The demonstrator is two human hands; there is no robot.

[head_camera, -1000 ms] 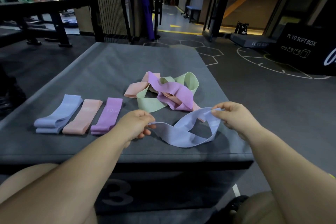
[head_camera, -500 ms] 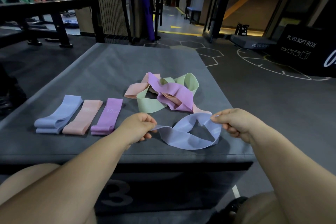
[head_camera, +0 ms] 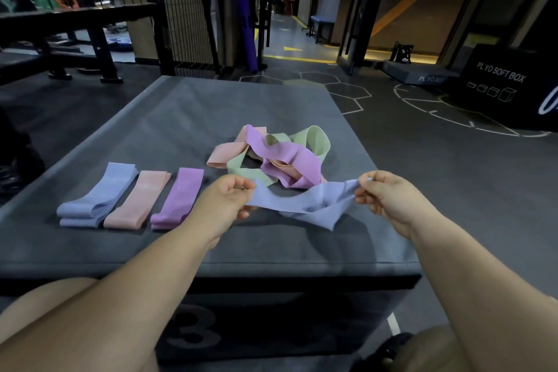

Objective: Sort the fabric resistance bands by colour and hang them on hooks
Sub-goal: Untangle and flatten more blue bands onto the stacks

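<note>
Reference landmark: the grey padded plyo box (head_camera: 181, 112), whose front face carries a large numeral 3 (head_camera: 193, 329). All positions below are given relative to this box.

Held item: one periwinkle-blue flat fabric resistance band (head_camera: 305, 205) is stretched between both hands over the near right part of the box top. The band is twisted along its length, and a loose fold hangs from its right half. Whether that fold touches the box surface cannot be determined.

Grip state:
- Left hand (head_camera: 225, 202): fingers curled, pinching the left end of the blue band between thumb and fingertips.
- Right hand (head_camera: 389, 199): fingers curled, pinching the right end of the same band, which is bunched at the fingertips.

Sorted items: three folded bands lie side by side on the near left part of the box top. From the left edge inward they are a folded blue band (head_camera: 96, 205), a folded pink band (head_camera: 142, 199) and a folded purple band (head_camera: 178, 199). The blue and pink ones touch; the purple one lies just beside the pink one.

Unsorted items: a tangled heap rests at the centre of the box top, just beyond the held band. It contains a purple loop (head_camera: 287, 160), a pale green loop (head_camera: 314, 139) and a pink loop (head_camera: 229, 154), all interlaced.
</note>
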